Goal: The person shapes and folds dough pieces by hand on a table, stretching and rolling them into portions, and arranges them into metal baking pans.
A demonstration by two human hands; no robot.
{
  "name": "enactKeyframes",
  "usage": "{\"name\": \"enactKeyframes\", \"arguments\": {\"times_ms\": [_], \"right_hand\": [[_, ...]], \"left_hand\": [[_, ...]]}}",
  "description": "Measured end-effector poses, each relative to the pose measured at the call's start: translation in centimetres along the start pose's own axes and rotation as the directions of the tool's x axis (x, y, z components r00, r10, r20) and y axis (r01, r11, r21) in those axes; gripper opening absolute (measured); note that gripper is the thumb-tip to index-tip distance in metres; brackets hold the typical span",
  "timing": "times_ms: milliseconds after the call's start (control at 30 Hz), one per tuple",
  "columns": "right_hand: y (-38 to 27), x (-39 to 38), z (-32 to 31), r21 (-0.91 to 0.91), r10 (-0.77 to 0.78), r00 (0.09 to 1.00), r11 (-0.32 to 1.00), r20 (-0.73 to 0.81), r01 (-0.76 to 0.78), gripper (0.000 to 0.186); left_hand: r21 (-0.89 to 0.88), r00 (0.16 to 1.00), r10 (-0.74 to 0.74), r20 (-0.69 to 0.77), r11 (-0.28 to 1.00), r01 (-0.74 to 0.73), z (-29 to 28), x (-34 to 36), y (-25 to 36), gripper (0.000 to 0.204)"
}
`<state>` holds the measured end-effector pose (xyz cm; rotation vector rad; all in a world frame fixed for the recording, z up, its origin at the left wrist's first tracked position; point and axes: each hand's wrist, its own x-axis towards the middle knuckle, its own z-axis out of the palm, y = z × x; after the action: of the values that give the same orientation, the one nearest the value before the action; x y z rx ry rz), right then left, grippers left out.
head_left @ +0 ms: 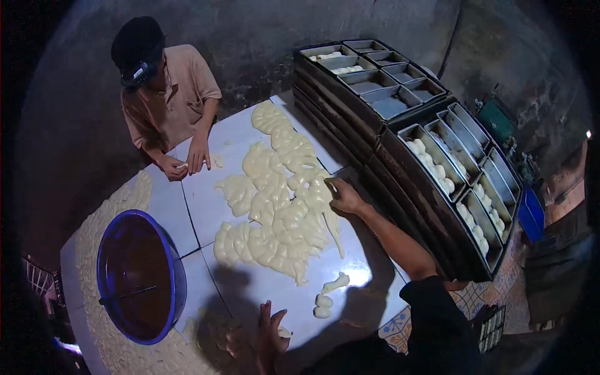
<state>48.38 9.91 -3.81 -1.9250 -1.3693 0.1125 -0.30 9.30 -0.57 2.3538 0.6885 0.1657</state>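
Observation:
A large spread of pale dough (278,200) lies in overlapping folds across the white tiled table (369,250). My right hand (345,197) reaches to its right edge, fingers curled and pinching the dough there. Just below that hand, a thin strip of dough trails toward the near side. At the near edge my left hand (270,331) is open, its fingers apart, next to a small dough piece (284,332) it partly hides. Between my arms lie a few small dough lumps (323,306) and a flat scrap of dough (337,283).
Across the table a person (172,100) handles a bit of dough. A blue basin (178,281) holding brownish liquid and a thin stick stands at the left, amid many flattened dough bits (94,262). Stacked metal baking pans (437,194), some with dough balls, rise at the right.

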Motion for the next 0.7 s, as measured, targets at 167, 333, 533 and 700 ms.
{"name": "enactKeyframes", "arguments": {"times_ms": [167,333,533,700], "right_hand": [[-0.1,-0.5,1.4,0.212,0.243,0.97,0.947,0.014,-0.24,0.036],[-1.2,-3.1,2.3,0.537,0.403,0.894,0.806,-0.194,-0.247,0.019],[-1.1,-10.0,0.8,0.875,0.643,0.726,0.468,-0.244,-0.12,0.012],[-6.3,-11.3,-2.3,0.99,0.826,0.546,-0.13,0.141,-0.058,0.018]], "left_hand": [[0.012,0.99,-0.125,0.069,0.992,0.125,-0.5,0.4,0.2,0.07],[-0.08,0.999,-0.034,0.041,0.996,0.037,0.4,-0.2,-1.9,0.069],[0.028,0.989,-0.1,0.11,0.995,0.098,-0.3,0.7,0.1,0.072],[0.024,0.995,-0.064,0.082,0.998,0.062,0.3,-0.2,-1.1,0.074]]}}
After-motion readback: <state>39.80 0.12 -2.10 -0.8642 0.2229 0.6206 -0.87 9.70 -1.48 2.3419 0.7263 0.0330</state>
